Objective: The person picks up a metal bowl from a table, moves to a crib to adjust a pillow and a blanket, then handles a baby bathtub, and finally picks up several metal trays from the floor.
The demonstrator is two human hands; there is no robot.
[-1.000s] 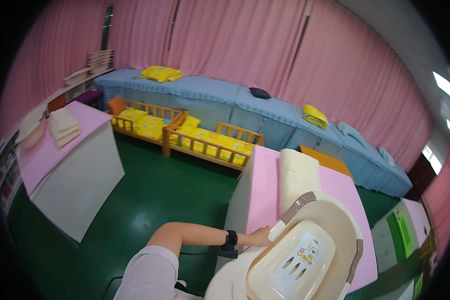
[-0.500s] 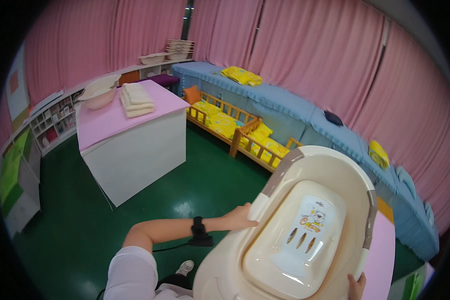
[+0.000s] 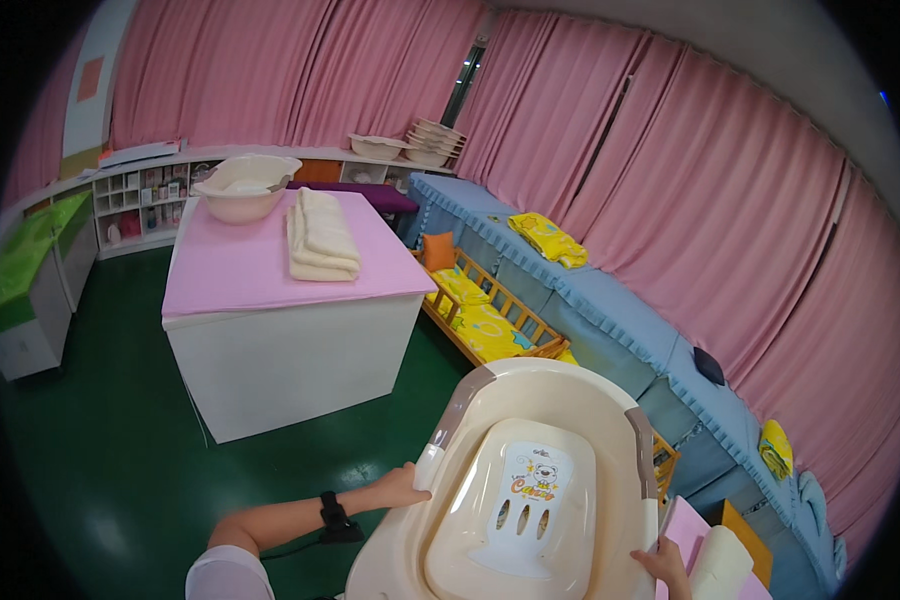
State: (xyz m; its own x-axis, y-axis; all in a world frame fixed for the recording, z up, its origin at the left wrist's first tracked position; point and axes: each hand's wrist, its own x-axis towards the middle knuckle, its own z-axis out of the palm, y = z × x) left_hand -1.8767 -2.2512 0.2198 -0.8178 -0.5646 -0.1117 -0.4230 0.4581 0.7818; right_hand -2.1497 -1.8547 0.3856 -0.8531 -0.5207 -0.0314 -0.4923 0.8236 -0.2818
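Low in the head view, close to the body, a large cream plastic baby bathtub (image 3: 530, 490) is carried in both hands above the green floor (image 3: 120, 470). Its hollow side is turned up toward the camera, showing a moulded seat insert with a cartoon sticker and three drain slots. The left hand (image 3: 402, 487) is placed on the tub's left rim beside a grey-brown handle band, fingers curled around the edge; a dark band is worn at that wrist. The right hand (image 3: 662, 563) is seen only in part at the lower right rim, its fingers folded over the edge next to a corner of a pink-topped surface (image 3: 685, 525) and a rolled cream towel (image 3: 722, 565).

Ahead and to the left, well apart from the tub, a white surface with a pink top (image 3: 270, 270) is seen, bearing folded cream towels (image 3: 320, 235) and a second cream tub (image 3: 245, 185). A small yellow-padded wooden cot (image 3: 490, 320) and a long blue-covered bench (image 3: 610, 300) are lined up before pink curtains.

The step in hand is judged to be the carrying of the tub. A steady two-handed hold would be called for next, with the tub kept level until a resting place is reached.
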